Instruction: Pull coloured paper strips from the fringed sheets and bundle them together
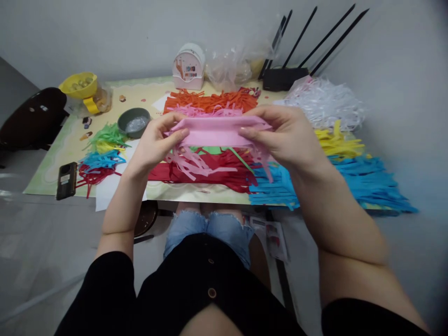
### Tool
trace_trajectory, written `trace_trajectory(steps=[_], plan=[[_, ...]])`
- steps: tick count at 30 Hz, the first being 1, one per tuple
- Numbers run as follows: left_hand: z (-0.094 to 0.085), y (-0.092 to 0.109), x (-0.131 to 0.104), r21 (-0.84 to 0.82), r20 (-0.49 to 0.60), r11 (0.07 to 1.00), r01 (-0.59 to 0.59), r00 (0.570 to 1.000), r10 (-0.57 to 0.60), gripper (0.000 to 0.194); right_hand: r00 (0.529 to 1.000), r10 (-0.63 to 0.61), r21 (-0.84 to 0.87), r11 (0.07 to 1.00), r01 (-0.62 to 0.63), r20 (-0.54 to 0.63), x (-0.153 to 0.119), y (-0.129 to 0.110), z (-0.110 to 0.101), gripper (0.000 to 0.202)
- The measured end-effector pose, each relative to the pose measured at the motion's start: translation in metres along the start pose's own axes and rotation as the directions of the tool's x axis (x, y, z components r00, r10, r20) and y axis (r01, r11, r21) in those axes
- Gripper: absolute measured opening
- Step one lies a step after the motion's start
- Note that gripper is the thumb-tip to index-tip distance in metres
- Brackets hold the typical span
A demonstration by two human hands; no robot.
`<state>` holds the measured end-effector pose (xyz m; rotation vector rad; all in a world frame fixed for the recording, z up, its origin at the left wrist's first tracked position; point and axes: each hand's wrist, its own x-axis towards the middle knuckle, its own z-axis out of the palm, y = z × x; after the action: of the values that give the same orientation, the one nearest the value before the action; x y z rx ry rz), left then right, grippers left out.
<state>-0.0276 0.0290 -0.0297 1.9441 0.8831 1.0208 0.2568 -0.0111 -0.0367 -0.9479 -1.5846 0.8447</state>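
Observation:
A strip of pink fringed tissue paper is stretched level between my two hands, above the table. Its plain band faces me, and cut pink fringes hang below and show behind it. My left hand pinches the left end between thumb and fingers. At the other end, my right hand grips the paper the same way. Beneath it lie red fringed paper and a bit of green paper. Blue fringed paper lies below my right hand, and orange fringed paper lies behind the pink strip.
At the left are a small multicoloured fringe pile, a phone at the edge, a grey bowl and a yellow bowl. A white and pink box, a black router and white shredded strips line the back.

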Motion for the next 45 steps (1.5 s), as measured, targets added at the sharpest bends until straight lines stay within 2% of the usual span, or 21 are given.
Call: trace_trajectory(steps=[4, 7, 9, 13, 16, 18, 21, 24, 28, 31, 35, 39, 45], plan=[[0.007, -0.006, -0.003, -0.056, -0.084, 0.998, 0.005, 0.996, -0.009, 0.029, 0.996, 0.003, 0.123, 0.992, 0.007, -0.084, -0.008, 0.006, 0.009, 0.021], [0.008, -0.007, -0.004, -0.089, -0.115, 0.996, -0.025, 0.993, 0.015, 0.026, 0.997, 0.048, 0.251, 0.967, -0.03, -0.065, -0.012, 0.004, 0.013, 0.014], [0.008, -0.007, -0.004, -0.11, -0.132, 0.991, -0.074, 0.989, 0.059, 0.026, 0.997, 0.067, 0.279, 0.959, -0.054, -0.036, -0.013, 0.001, 0.012, 0.013], [0.009, -0.006, -0.005, -0.068, -0.144, 0.984, -0.162, 0.978, 0.151, 0.036, 0.998, 0.056, 0.23, 0.972, -0.052, -0.012, -0.014, -0.003, 0.01, 0.03], [0.012, -0.006, -0.007, 0.051, -0.183, 0.98, -0.194, 0.963, 0.2, 0.044, 0.999, -0.021, 0.103, 0.994, 0.024, -0.031, -0.014, -0.003, 0.009, 0.038], [0.013, -0.006, -0.009, 0.139, -0.2, 0.971, -0.195, 0.955, 0.22, 0.045, 0.998, -0.047, -0.081, 0.996, 0.043, -0.05, -0.015, -0.005, 0.01, 0.032], [0.012, -0.003, -0.012, 0.245, -0.17, 0.947, -0.206, 0.953, 0.252, 0.037, 0.991, -0.107, -0.324, 0.943, 0.075, -0.083, -0.018, -0.01, 0.011, 0.023], [0.01, 0.001, -0.013, 0.321, -0.093, 0.927, -0.194, 0.968, 0.235, 0.034, 0.982, -0.159, -0.435, 0.895, 0.099, -0.103, -0.02, -0.013, 0.012, 0.031], [0.011, 0.004, -0.013, 0.344, -0.08, 0.925, -0.162, 0.976, 0.2, 0.027, 0.991, -0.096, -0.478, 0.878, 0.037, -0.098, -0.019, -0.012, 0.011, 0.016], [0.012, 0.003, -0.013, 0.202, -0.081, 0.972, -0.118, 0.987, 0.137, 0.028, 0.995, -0.027, -0.396, 0.918, -0.013, -0.095, -0.017, -0.011, 0.011, 0.007], [0.012, -0.002, -0.014, -0.057, -0.083, 0.998, -0.033, 0.996, 0.028, 0.034, 0.993, 0.097, -0.093, 0.99, -0.102, -0.062, -0.018, -0.012, 0.014, 0.012], [0.013, -0.003, -0.015, -0.233, -0.063, 0.972, 0.035, 0.997, -0.051, 0.032, 0.985, 0.151, 0.127, 0.982, -0.139, -0.085, -0.018, -0.01, 0.018, 0.019], [0.018, 0.001, -0.014, -0.385, -0.077, 0.92, 0.078, 0.99, -0.117, 0.019, 0.979, 0.184, 0.266, 0.951, -0.155, -0.09, -0.017, -0.001, 0.022, 0.017]])
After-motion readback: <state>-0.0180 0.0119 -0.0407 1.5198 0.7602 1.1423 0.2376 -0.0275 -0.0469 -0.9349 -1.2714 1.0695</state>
